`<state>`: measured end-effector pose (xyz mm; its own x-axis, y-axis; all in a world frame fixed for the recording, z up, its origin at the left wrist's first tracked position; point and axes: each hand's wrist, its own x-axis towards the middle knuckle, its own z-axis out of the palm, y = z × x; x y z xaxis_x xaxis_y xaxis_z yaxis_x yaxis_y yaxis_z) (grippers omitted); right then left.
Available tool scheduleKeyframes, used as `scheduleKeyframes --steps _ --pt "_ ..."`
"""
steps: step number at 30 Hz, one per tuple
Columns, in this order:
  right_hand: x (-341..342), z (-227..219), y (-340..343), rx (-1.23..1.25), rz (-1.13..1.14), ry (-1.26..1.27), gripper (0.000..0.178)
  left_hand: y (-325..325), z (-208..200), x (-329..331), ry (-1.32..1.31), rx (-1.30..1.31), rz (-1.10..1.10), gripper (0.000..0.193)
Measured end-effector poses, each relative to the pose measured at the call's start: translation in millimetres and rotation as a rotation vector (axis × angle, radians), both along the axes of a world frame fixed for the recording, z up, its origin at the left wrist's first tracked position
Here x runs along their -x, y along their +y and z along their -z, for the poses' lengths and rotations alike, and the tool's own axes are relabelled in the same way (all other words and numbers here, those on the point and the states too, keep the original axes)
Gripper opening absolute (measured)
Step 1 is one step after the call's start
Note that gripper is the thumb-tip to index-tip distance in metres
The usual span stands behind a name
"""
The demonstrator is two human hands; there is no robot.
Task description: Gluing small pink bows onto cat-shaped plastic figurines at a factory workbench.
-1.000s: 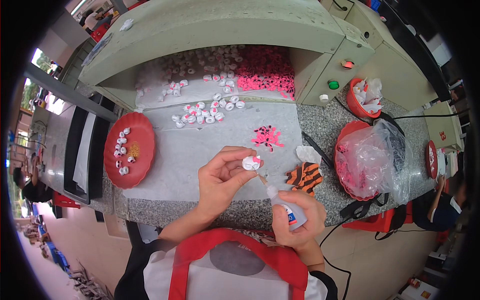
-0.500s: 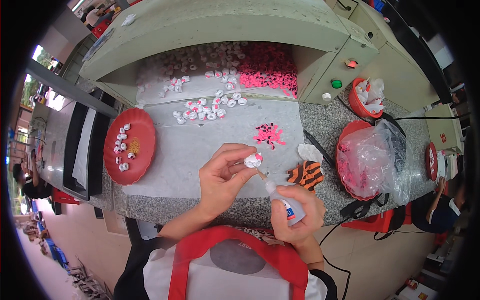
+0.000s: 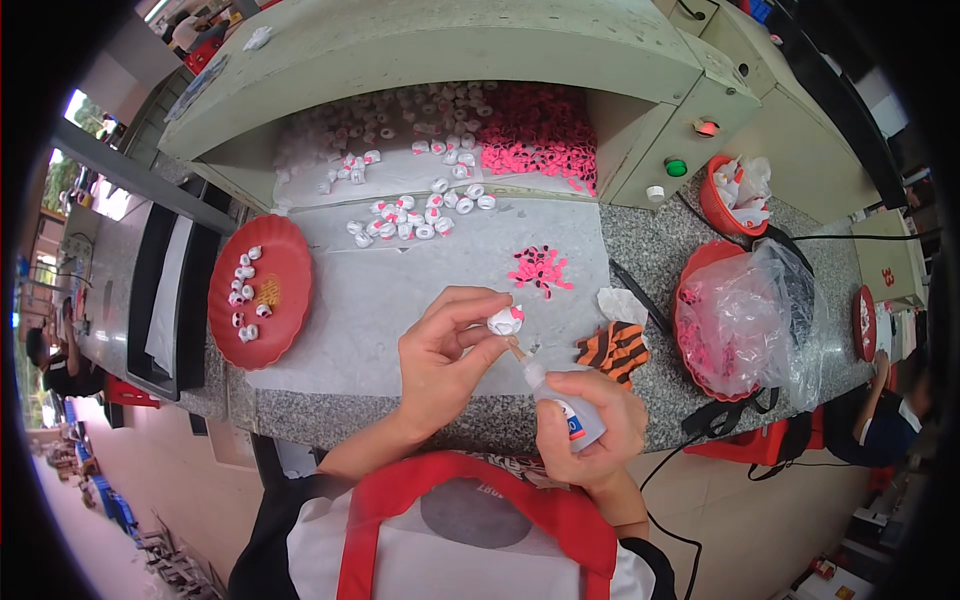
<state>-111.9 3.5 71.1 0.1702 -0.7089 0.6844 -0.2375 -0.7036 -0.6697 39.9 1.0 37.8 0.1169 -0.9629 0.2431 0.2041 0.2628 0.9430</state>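
My left hand (image 3: 445,350) pinches a small white rounded piece (image 3: 503,322) with a pink patch between thumb and fingertips, above the white sheet (image 3: 340,345). Wrapped round a translucent squeeze bottle (image 3: 588,428), my right hand (image 3: 612,412) tilts it up and to the left. The bottle's narrow brownish tip is right under the white piece, close to my left thumb; whether it touches cannot be made out. Beyond my hands lies a heap of small pink and black pieces (image 3: 538,268). Several similar white pieces (image 3: 405,218) are grouped farther back on the sheet.
A red scalloped plate (image 3: 285,325) with a few small figures stands left. Ahead, a pale green open-fronted box (image 3: 430,55) holds more white and pink pieces. Right are a striped orange-black cloth (image 3: 622,345), a red dish (image 3: 700,375) under a plastic bag, and a red basket (image 3: 715,205).
My right hand has shifted slightly left, bringing the bottle's tip closer to the white piece. My left hand stays almost in place, and the piece has turned slightly.
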Motion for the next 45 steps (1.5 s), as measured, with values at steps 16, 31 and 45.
scheduleKeyframes --steps 16,31,45 --pt "5 4 2 -0.062 0.069 -0.025 0.023 -3 -6 -1 0.263 -0.265 0.109 0.038" --pt "-2 124 -82 -0.753 0.394 0.267 0.019 0 22 -17 0.267 -0.344 -0.023 0.035" --pt "3 42 -52 -0.949 -0.018 -0.173 0.013 -3 24 -8 0.18 -0.26 -0.002 0.033"
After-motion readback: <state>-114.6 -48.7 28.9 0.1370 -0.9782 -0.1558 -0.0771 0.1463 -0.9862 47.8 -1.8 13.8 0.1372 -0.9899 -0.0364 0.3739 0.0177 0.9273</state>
